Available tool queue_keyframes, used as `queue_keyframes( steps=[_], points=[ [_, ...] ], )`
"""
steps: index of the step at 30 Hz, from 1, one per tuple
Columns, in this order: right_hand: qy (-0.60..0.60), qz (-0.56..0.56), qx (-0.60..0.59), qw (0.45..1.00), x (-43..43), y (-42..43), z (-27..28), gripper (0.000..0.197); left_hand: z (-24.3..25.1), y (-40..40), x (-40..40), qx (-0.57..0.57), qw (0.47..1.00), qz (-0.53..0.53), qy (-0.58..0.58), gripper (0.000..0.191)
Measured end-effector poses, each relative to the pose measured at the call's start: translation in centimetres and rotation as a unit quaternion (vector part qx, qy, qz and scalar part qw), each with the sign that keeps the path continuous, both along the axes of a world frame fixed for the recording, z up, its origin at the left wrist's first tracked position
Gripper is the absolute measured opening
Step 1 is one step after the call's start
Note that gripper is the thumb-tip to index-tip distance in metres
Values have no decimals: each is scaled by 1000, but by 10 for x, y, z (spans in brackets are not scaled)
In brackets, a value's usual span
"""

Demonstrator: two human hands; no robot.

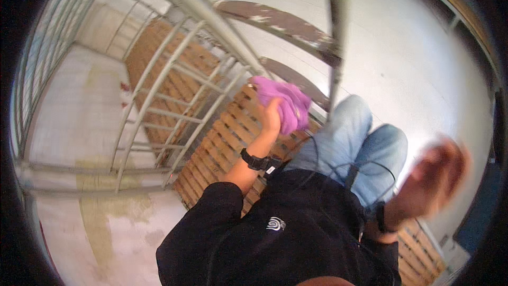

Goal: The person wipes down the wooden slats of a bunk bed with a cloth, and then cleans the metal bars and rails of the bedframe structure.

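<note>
My left hand point(273, 114) is shut on a crumpled purple cloth point(291, 105), which it holds up beside a pale metal post. Beneath and around that forearm lie the wooden slats point(214, 147) of a bed base. My right hand point(438, 174) is at the right, beyond my jeans-clad knees; it is badly blurred, and its finger pose is unclear. No object shows plainly in it. A dark cable point(375, 163) runs across my lap.
Left of me stands a metal guard rail point(147, 109) of a bunk bed frame, by a stained wall point(107, 226). Ahead, worn brown ladder treads point(278, 22) join metal poles point(336, 39). Pale floor point(397, 75) spreads below. A wood-edged frame point(456, 0) curves along the upper right.
</note>
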State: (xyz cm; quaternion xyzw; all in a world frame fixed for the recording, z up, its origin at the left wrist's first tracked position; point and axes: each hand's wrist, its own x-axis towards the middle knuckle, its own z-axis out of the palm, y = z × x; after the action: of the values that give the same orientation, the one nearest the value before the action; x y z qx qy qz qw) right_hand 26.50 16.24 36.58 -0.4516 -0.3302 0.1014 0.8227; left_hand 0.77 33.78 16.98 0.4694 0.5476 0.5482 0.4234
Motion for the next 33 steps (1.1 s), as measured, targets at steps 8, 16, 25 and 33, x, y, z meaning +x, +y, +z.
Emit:
queue_keyframes(
  steps=[8,16,25,33],
  points=[
    [-201,33,337,919,-5,-35,40,41,146,94,-108,359,876,246,207,38],
    [-169,155,335,914,-31,-17,33,53,204,212,-127,-3,705,44,707,40],
    [-113,271,280,914,-48,7,16,68,215,251,-180,-116,878,-186,425,30],
    [78,433,184,879,-10,12,17,81,207,267,-184,-138,901,-197,361,32]
  ],
)
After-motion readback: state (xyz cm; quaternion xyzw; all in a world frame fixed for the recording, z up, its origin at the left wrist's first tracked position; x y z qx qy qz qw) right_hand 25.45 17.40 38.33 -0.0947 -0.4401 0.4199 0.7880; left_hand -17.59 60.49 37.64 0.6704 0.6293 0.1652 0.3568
